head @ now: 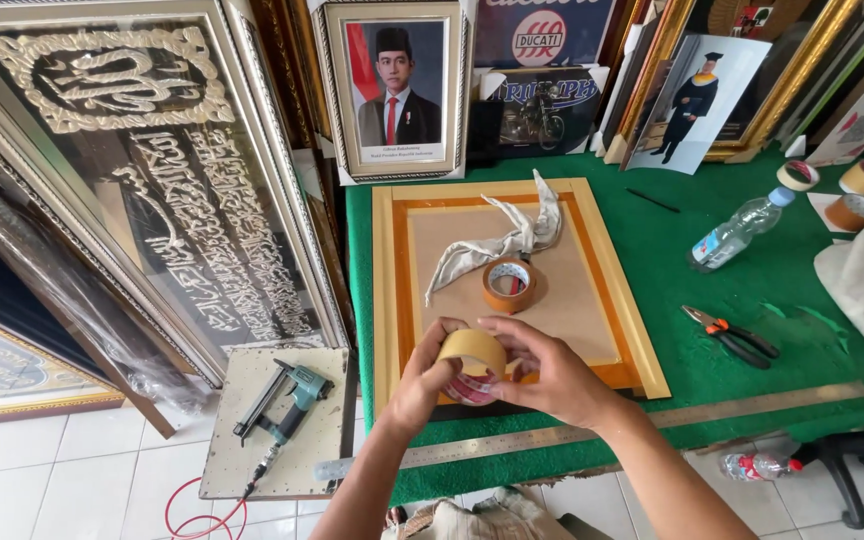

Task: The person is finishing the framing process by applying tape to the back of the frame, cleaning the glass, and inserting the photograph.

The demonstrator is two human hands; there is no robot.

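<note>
Lower centre of frame: left hand and right hand both grip 1 tan tape roll, fingers curled on its rim. No strip visible on the wooden frame yet; free end possibly being picked. Second roll lies on the backing board.

Two bare forearms come up from the bottom edge of the head view, with no sleeve, cuff or glove anywhere along them. The left hand and the right hand wear no ring, and neither wrist carries a watch, band or bracelet. The fingers are slim with short, plain nails, and at the lower edge between the arms shows a bit of pale, crumpled, patterned cloth, perhaps the person's clothing, too cut off to tell
</note>
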